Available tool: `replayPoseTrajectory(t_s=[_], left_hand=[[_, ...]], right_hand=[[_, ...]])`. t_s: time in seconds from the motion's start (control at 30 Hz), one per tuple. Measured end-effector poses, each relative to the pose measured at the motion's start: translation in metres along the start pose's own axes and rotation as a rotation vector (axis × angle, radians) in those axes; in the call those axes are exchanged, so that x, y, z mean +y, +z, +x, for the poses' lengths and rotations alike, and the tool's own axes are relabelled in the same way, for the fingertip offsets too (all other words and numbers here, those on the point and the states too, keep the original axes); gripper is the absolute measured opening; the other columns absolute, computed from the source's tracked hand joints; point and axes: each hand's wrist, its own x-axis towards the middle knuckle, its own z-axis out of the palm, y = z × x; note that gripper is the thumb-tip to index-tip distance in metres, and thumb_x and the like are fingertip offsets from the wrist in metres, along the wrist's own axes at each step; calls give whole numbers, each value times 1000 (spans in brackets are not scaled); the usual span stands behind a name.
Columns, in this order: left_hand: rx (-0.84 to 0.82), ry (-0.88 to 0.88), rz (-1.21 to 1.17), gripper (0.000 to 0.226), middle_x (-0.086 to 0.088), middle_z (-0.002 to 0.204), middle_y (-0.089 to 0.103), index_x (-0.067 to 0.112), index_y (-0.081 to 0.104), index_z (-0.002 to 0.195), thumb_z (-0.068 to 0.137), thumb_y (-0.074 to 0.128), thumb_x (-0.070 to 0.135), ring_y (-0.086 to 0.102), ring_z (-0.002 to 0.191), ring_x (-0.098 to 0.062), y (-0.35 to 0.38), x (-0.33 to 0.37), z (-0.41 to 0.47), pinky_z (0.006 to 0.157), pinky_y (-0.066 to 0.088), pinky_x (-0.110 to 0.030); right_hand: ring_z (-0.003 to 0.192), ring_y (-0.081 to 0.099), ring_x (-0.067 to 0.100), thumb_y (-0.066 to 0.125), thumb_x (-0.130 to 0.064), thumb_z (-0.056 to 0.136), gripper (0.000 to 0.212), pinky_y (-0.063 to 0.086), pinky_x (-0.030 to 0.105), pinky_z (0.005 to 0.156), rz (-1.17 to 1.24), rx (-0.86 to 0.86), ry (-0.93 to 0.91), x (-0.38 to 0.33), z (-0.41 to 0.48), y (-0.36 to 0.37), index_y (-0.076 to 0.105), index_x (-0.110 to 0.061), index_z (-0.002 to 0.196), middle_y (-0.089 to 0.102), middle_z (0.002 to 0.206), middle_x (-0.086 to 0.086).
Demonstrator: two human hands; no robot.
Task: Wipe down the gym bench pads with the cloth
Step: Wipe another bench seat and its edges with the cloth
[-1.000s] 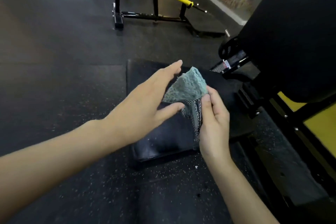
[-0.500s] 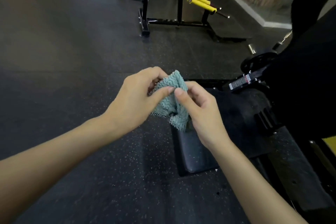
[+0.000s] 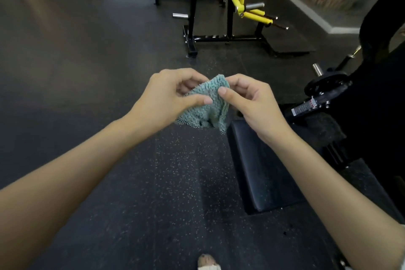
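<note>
A small teal knitted cloth (image 3: pixel 206 107) hangs in the air at the centre of the head view, bunched between both hands. My left hand (image 3: pixel 168 98) pinches its left side with thumb and fingers. My right hand (image 3: pixel 252 103) pinches its right top corner. A black seat pad (image 3: pixel 260 173) lies low and to the right, below the cloth; the cloth does not touch it. A tall black back pad (image 3: pixel 381 103) rises at the far right edge.
A black and yellow weight machine (image 3: pixel 230 17) stands ahead on the speckled rubber floor (image 3: pixel 87 72). A weight plate (image 3: pixel 326 82) and a labelled bracket (image 3: pixel 306 106) sit beside the seat. A shoe tip (image 3: pixel 207 262) shows at the bottom edge.
The view has swung left, so the seat pad now sits to the right. My left hand went from flat against the cloth to pinching it, and both hands have lifted it off the pad.
</note>
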Motion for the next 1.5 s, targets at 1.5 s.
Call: replayPoseTrajectory(t_s=[1.5], left_hand=[[-927, 464, -352, 8, 1, 91, 76, 25, 74, 87, 82, 76, 19, 71, 86, -13, -31, -65, 480, 84, 56, -42]], right_hand=[[83, 71, 7, 62, -11, 95, 15, 56, 25, 73, -363, 1071, 176, -11, 281, -78, 71, -23, 90, 76, 86, -8]])
